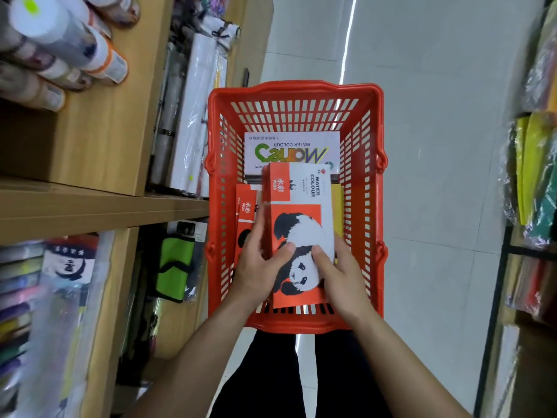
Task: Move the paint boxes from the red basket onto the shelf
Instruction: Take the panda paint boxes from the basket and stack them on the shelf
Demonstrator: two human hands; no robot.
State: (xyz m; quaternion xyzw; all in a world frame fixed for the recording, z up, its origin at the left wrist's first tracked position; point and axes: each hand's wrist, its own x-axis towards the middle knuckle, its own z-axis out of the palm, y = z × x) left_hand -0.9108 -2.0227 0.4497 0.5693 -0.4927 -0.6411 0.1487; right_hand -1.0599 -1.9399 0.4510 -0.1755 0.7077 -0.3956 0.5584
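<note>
A red basket stands on the floor in front of me. Inside it, both my hands grip a stack of orange-and-white panda paint boxes marked WATER COLOUR. My left hand clasps the stack's left edge, thumb on top. My right hand holds the right edge, thumb on the panda picture. Another panda box lies lower at the left of the basket. A white box with green lettering lies flat at the basket's far end. The wooden shelf runs along my left.
The shelf's upper level carries rolled tubes and white wrapped packs. Below hang a green pouch and bagged goods. Another rack with coloured packets lines the right side. Grey tiled floor stretches ahead between them.
</note>
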